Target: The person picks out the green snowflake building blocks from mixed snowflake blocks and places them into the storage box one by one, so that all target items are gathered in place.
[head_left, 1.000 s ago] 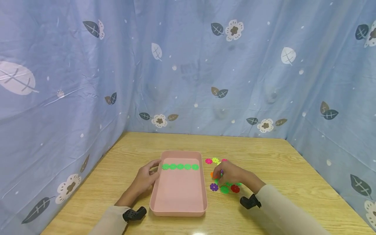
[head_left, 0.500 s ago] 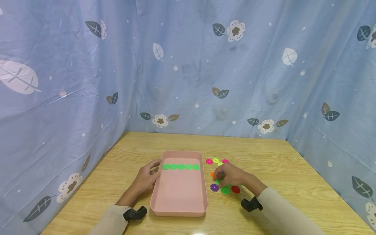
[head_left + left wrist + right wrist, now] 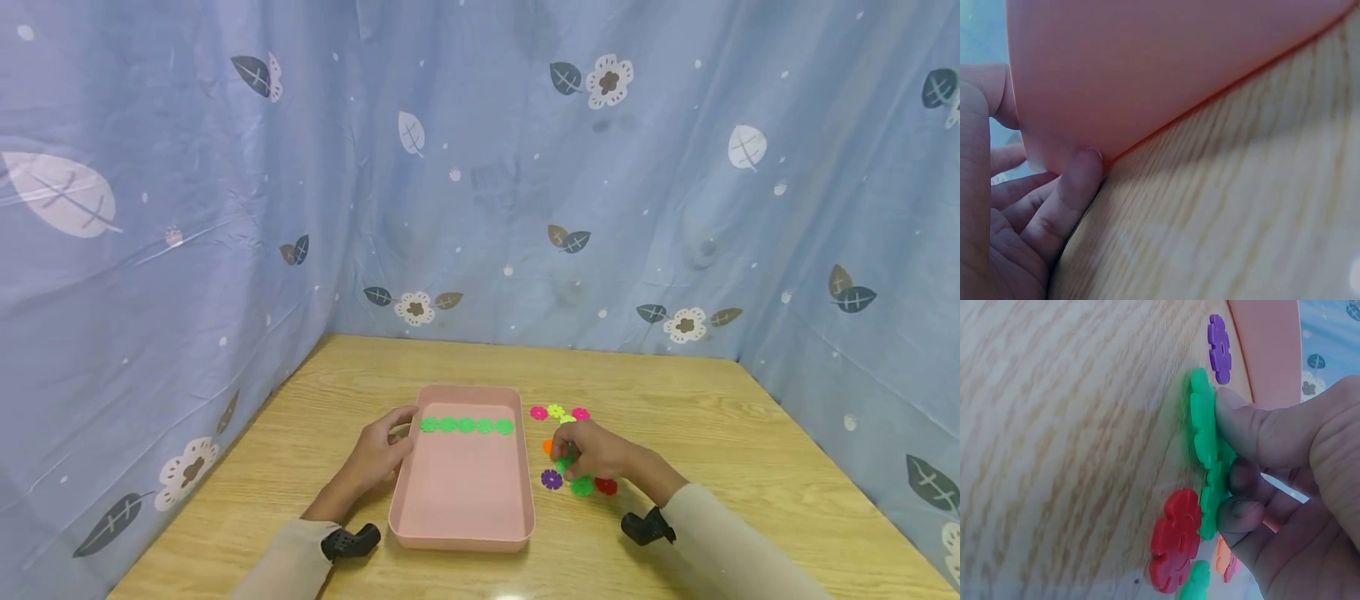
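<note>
A pink tray (image 3: 465, 496) lies on the wooden table with a row of several green flower-shaped plastic discs (image 3: 467, 426) across its far part. My left hand (image 3: 378, 450) holds the tray's left side, the thumb (image 3: 1082, 178) pressed against the outer wall near its bottom edge. Right of the tray, my right hand (image 3: 597, 451) bends over a loose group of discs. In the right wrist view, thumb and fingertips pinch at a green disc (image 3: 1204, 419), which overlaps other green ones. A red disc (image 3: 1175, 540) and a purple disc (image 3: 1219, 350) lie close by.
Pink (image 3: 538, 412) and yellow discs (image 3: 556, 411) lie beyond the right hand, and an orange disc (image 3: 549, 447) sits between it and the tray. A blue patterned curtain (image 3: 480, 167) encloses the back and sides of the wooden table (image 3: 675, 400).
The right hand stays over the discs while its fingers shift; purple and red pieces seen at its fingers earlier no longer show there. The left hand keeps its place. The head view drifts slightly.
</note>
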Demonstrator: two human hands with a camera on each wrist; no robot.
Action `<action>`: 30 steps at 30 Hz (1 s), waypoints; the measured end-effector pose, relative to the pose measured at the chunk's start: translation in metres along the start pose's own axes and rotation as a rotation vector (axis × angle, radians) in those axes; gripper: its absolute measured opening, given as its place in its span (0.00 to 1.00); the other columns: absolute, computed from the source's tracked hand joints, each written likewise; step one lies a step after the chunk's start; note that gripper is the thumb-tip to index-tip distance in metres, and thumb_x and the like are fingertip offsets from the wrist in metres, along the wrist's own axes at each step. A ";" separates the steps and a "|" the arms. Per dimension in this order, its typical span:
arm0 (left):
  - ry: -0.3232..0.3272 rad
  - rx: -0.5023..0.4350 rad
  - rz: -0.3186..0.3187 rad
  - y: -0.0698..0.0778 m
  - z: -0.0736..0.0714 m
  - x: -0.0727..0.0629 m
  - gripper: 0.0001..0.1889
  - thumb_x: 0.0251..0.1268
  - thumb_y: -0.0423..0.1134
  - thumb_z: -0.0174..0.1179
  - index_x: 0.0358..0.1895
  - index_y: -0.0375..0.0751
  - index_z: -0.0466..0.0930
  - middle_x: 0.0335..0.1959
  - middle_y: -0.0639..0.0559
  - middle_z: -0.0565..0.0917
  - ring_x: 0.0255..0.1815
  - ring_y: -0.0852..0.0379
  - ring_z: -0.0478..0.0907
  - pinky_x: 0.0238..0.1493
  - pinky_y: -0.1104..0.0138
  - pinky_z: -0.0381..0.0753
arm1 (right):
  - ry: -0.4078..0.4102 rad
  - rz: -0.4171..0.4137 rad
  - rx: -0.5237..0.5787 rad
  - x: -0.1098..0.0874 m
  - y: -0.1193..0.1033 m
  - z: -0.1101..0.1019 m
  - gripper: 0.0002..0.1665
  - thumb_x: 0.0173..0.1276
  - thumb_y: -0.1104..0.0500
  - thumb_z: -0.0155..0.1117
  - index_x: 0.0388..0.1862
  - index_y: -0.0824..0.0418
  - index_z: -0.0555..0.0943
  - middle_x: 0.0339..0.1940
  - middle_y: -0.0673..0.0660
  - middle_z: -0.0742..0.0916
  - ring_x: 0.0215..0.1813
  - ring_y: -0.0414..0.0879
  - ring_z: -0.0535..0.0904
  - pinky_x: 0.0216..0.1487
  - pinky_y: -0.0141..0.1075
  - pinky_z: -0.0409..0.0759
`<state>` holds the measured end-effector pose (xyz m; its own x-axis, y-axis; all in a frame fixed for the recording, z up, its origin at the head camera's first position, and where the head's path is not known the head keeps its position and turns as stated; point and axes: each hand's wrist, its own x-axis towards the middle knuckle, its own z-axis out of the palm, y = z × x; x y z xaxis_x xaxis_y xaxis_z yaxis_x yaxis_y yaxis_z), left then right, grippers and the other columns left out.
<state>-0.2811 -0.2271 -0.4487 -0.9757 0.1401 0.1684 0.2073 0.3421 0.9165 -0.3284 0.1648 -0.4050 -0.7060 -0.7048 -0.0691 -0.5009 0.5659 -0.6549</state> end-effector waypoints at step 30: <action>-0.001 0.012 -0.015 0.002 0.000 0.000 0.31 0.66 0.31 0.53 0.74 0.40 0.67 0.70 0.37 0.73 0.24 0.57 0.78 0.17 0.70 0.69 | 0.047 -0.113 -0.047 0.011 -0.018 -0.014 0.09 0.65 0.73 0.64 0.33 0.59 0.80 0.24 0.48 0.79 0.26 0.38 0.71 0.30 0.33 0.74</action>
<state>-0.2805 -0.2268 -0.4471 -0.9786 0.1361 0.1541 0.1934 0.3552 0.9146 -0.3342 0.1535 -0.3832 -0.6663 -0.7446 0.0392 -0.6002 0.5044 -0.6208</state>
